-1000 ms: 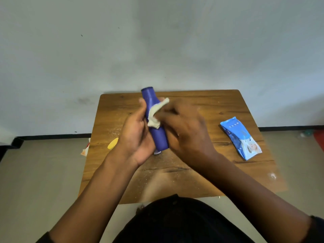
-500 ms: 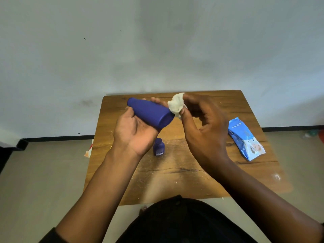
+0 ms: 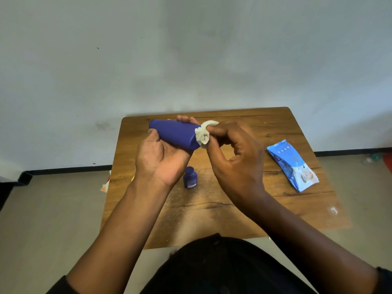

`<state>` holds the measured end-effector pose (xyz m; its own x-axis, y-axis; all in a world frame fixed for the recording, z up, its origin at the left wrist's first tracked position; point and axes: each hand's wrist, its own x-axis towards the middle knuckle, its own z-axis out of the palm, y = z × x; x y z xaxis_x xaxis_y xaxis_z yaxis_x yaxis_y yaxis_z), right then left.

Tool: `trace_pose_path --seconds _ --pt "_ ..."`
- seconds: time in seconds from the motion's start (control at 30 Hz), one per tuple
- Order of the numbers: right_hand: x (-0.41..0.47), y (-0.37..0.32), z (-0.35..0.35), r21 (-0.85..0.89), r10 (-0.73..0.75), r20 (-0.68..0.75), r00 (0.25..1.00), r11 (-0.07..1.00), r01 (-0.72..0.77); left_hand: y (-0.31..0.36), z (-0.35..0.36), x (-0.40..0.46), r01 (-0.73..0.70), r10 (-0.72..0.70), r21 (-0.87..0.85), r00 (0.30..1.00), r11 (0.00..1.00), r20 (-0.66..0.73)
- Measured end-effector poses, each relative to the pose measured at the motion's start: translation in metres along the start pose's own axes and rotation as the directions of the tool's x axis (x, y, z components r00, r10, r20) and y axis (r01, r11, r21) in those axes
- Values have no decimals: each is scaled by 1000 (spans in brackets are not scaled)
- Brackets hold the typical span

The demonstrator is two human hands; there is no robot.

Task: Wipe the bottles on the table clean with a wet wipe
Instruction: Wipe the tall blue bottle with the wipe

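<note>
The left hand [image 3: 161,153] grips a large dark-blue plastic bottle [image 3: 176,133] above the brown wooden table [image 3: 265,204]. The right hand [image 3: 235,158] pinches a crumpled white wet wipe [image 3: 202,134] against the bottle's end.

A plain, sparsely furnished room, likely in a home.
A small worn wooden tabletop [image 3: 275,209] stands against a bare pale wall [image 3: 191,49], over a smooth floor [image 3: 53,209] with dark skirting [image 3: 67,169].
</note>
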<state>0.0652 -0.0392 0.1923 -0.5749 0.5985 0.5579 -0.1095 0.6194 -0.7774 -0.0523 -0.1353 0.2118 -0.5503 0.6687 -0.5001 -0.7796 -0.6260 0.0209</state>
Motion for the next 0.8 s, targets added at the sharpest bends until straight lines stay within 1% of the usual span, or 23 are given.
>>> trace_pose_path --seconds 0.07,0.13,0.17,0.2,0.27,0.37,0.43,0.47,0.5,0.53,0.6,0.7,0.8 --pt "-5 -1 1 -5 -31 28 999 999 31 0 1 5 13 -13 -12 1000 1000 4" --pt "-13 1 1 -25 -102 129 986 994 106 0 3 11 9 -9 -5 1000 1000 11" --pt "-16 5 -1 -30 -106 191 976 993 113 0 5 15 -13 13 3 1000 1000 8" --pt "-17 10 -4 -36 -78 237 968 995 89 -1 7 19 -38 38 12 999 999 5" --pt "-16 19 -14 -45 20 268 963 999 -8 -3 10 27 -70 69 34 997 997 24" --pt "-12 31 -31 -47 150 276 949 989 -142 -7 11 46 -76 72 86 996 993 44" --pt "-10 39 -40 -35 277 269 922 960 -278 -12 10 60 -121 116 168 992 978 39" --pt "-9 44 -44 -17 355 264 897 932 -363 -16 8 67 -158 153 246 987 956 39" --pt "-8 48 -48 7 429 263 864 895 -446 -19 5 73 -186 183 352 982 917 43" --pt "-7 53 -52 36 491 261 831 855 -517 -22 1 80 -200 196 474 979 858 59" --pt "-6 62 -59 94 582 250 774 781 -618 -28 -8 92 -224 200 688 973 690 117" --pt "-3 74 -67 146 662 260 703 692 -707 -36 -16 106 -244 186 867 966 434 178" --pt "0 86 -73 166 699 291 653 635 -754 -39 -22 121 -219 180 963 965 159 190"
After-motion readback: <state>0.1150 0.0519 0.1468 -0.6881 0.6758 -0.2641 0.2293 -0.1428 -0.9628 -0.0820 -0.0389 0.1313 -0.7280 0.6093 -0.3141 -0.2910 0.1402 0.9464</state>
